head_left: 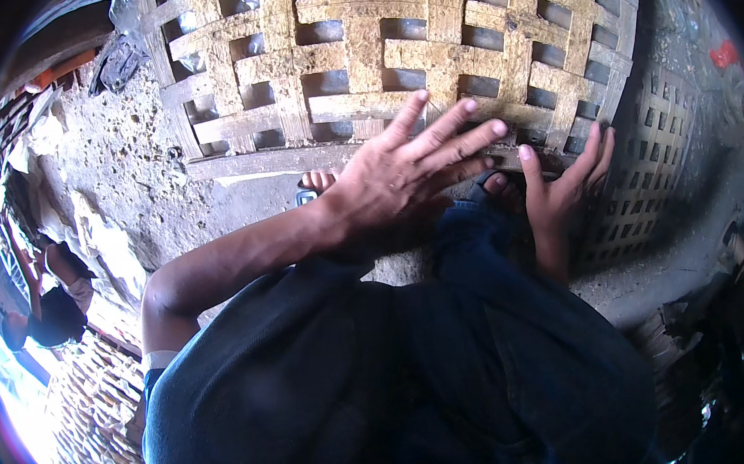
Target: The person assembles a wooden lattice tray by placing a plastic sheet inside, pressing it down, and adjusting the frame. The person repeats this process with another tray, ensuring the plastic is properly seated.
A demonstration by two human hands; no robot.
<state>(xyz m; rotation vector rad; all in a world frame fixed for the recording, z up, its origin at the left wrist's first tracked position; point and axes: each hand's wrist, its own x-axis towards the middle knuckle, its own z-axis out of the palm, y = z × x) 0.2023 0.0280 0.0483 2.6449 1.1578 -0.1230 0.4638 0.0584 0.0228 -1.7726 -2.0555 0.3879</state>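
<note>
from the head camera i look down over my dark shirt (362,378) and trousers at a big woven bamboo panel (376,51) lying on the rough dusty ground (110,153) in front of me. my left hand (397,186) is spread wide, fingers fanned and flat, its fingertips resting on the near edge of the panel where the wide yellowish strips cross. my right hand (560,193) is open too, fingers stretched up and hooked over the right corner of that same edge, gripping nothing else. the panel lies straight ahead of both hands, its near border right under my fingertips, the rest running away from me toward the top of the view. i judge the thing to get right here is even pressure: keep both palms low, press the crossing strips down together, and hold the corner steady so the weave does not spring or slide. my bare toes (318,179) show just beside the left wrist, near the panel's border. a second woven panel (653,157) lies off to the right, touching or just beside the first; i cannot tell which. at the far left another person (57,296) bends over more woven work, well apart from me.
</note>
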